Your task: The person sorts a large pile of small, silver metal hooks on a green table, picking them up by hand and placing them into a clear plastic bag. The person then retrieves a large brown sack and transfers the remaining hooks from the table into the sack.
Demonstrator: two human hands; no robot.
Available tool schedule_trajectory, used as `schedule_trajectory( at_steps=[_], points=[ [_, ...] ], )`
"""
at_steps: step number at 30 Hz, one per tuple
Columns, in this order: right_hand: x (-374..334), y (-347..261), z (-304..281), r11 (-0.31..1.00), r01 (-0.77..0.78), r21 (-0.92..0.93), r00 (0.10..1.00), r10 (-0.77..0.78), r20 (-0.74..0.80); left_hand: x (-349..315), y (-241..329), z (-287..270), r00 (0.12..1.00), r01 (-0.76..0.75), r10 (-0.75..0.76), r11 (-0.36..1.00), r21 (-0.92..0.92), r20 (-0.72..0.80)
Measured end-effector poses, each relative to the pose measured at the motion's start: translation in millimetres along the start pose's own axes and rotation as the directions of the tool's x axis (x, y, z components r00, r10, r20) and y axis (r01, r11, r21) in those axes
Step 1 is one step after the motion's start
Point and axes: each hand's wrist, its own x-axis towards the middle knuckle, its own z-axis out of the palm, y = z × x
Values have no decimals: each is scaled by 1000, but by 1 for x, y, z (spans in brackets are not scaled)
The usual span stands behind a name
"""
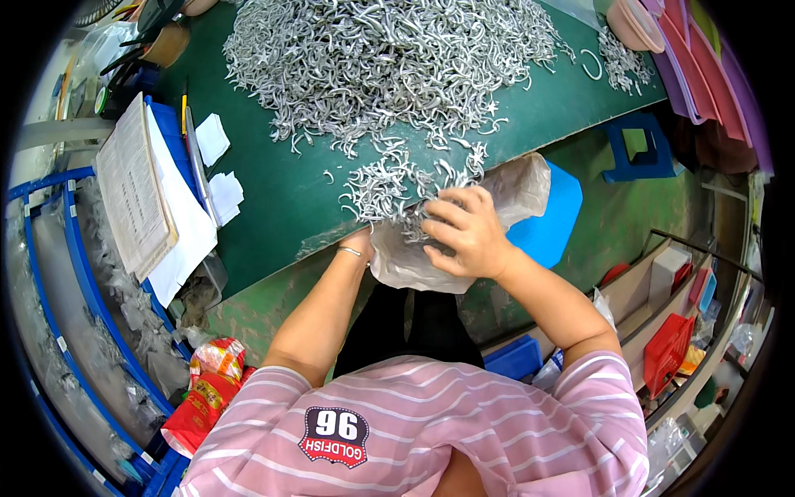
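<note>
Your right hand [474, 236] is over the mouth of a pale grey plastic bag [422, 269], palm down, beside the near edge of the green surface [286, 224]. Its fingers [447, 213] are curled and a little spread, with a gap between them and the thumb; you have small silver pieces [381, 190] right next to them, but you cannot tell whether any are gripped. Your left hand [358, 240], with a bracelet [350, 251] at the wrist, is at the bag's left side, under the surface edge. The bag hides most of its fingers, so you cannot tell whether they are closed on it.

The bag sits against the edge in front of you, its far part reaching right past your right hand, above a bright blue stool [556, 211]. Some silver pieces show at its opening. The loose patch of pieces at the edge links up with the large silver heap [381, 66] farther back. A smaller cluster [623, 66] lies at the far right, near a pink bowl [635, 26].

To your left, a printed sheet [137, 190] lies near two scraps of white paper [212, 139] and a yellow pencil [184, 108].
</note>
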Motion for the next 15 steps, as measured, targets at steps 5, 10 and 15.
schedule_trajectory(
  at_steps=[5,10,15],
  points=[
    [53,-29,41,980,194,-31,980,-195,-36,-8,3,7,998,-52,54,997,55,-41],
    [95,9,77,964,158,-213,987,-145,73,-16,8,15,985,-104,108,994,35,-138],
    [60,55,1,984,63,-166,996,-50,80,-31,25,22,1000,-18,18,998,59,-6]
  ],
)
